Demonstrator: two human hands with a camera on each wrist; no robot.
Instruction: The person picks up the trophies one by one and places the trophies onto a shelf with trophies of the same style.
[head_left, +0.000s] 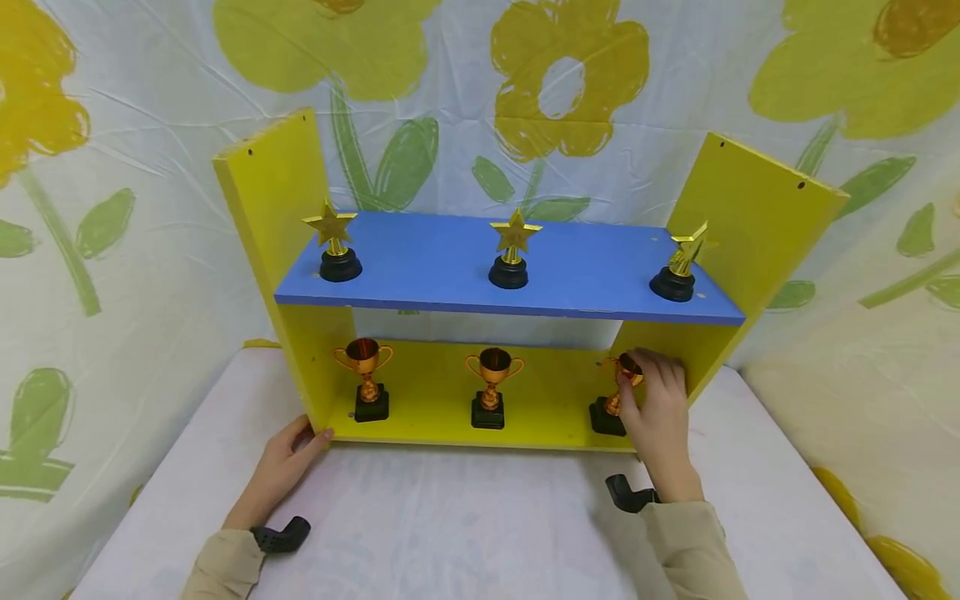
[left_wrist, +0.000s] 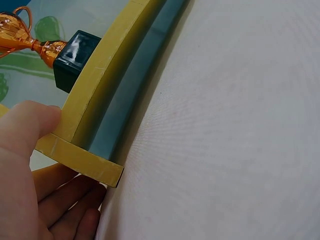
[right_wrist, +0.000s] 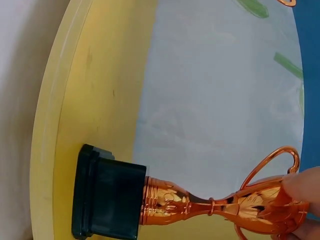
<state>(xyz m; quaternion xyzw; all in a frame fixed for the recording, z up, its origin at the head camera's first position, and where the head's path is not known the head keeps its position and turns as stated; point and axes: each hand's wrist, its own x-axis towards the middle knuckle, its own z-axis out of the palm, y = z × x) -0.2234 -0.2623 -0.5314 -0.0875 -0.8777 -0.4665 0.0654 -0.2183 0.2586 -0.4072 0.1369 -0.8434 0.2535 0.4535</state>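
A small yellow shelf [head_left: 555, 367] with a blue upper board [head_left: 435, 258] stands on the table. My left hand [head_left: 281, 462] holds its lower left corner; in the left wrist view the thumb [left_wrist: 45, 117] lies on the yellow edge and the other fingers are outside the side panel. On the lower board, at the right, stands a copper-coloured trophy cup [right_wrist: 200, 205] on a black base [right_wrist: 110, 195]. My right hand [head_left: 660, 408] pinches this cup by its bowl. Two like trophy cups stand at the lower middle [head_left: 491, 375] and lower left [head_left: 365, 367].
Three gold star trophies stand on the blue board: left [head_left: 337, 242], middle [head_left: 512, 250] and right [head_left: 678, 262], the right one turned sideways. Yellow side panels [head_left: 750, 208] rise at both ends. A flower-patterned cloth [head_left: 465, 83] hangs behind. White cloth covers the table [head_left: 465, 517].
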